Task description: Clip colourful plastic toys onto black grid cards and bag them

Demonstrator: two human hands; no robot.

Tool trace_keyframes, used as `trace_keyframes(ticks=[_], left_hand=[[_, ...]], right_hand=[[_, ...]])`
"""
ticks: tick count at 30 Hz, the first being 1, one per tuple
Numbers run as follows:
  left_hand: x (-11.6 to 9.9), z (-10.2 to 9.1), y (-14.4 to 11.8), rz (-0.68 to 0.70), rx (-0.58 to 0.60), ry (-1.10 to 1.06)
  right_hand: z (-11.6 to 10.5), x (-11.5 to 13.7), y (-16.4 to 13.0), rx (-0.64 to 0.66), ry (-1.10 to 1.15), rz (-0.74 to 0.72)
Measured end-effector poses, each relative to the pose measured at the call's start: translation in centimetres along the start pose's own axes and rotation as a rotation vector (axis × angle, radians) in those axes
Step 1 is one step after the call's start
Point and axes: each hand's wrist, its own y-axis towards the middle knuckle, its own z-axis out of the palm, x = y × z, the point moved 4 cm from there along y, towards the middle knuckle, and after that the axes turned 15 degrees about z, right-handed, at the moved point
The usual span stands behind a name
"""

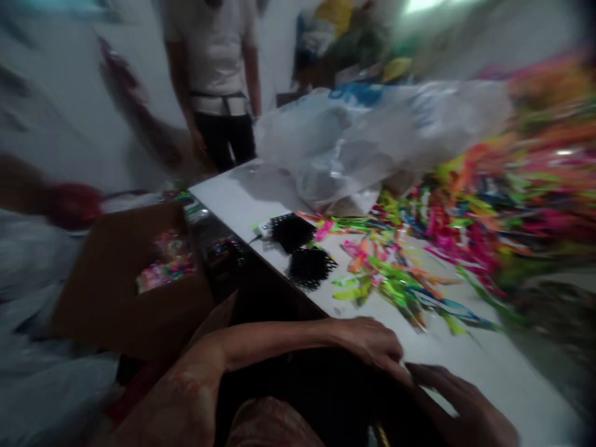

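My left hand [372,343] is at the near edge of the white table [465,354], its fingers curled and its fingertips pointing toward my right hand. Close by on the right is my right hand [470,400], with thumb and forefinger drawn together near the left fingertips. Anything pinched between them is too dark and blurred to make out. Just beyond the hands lie loose neon strips [395,282] in green, orange, pink and blue. Two black mesh-like bundles [311,267] rest at the table's left edge, beside a small white device [264,230].
Behind the strips, a large translucent plastic bag [354,146] lies on the table. A big heap of bright strips [484,211] rises at the right. Left of the table stands an open cardboard box [125,310] holding colourful packets [167,264]. A person [216,74] stands at the far end.
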Motion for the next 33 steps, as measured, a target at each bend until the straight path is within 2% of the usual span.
trace_keyframes(ticks=[3,6,10,14,17,22,27,30,33], left_hand=[[-0.4,-0.5,-0.2,-0.011,-0.041,0.088],[0.4,-0.7,-0.1,0.005,-0.068,0.156],[0.6,-1.3,0.2,-0.017,-0.076,0.268],[-0.5,-1.5,0.8,0.003,-0.032,0.345],[-1.3,-1.1,1.8,0.055,0.022,0.384],[-2.8,-0.7,2.8,0.162,0.078,0.403],[-3.5,-0.8,2.8,0.272,0.126,0.381],[-3.1,-0.5,2.7,0.271,0.132,0.407],[-2.0,0.1,2.0,0.175,0.089,0.494]], right_hand=[[-1.0,2.6,-0.2,-0.026,-0.071,-0.02],[-1.5,3.7,-0.2,-0.041,-0.092,0.025],[-2.0,3.5,-0.4,0.005,-0.058,0.109],[-2.1,3.4,-1.1,0.151,0.069,0.107],[-2.1,3.3,-1.7,0.209,0.117,0.12],[-2.1,2.8,-3.2,0.215,0.25,0.253],[-1.9,3.3,-4.5,0.195,0.285,0.248],[-1.2,3.8,-4.7,0.184,0.204,0.228],[0.3,4.1,-4.0,0.111,-0.093,0.178]])
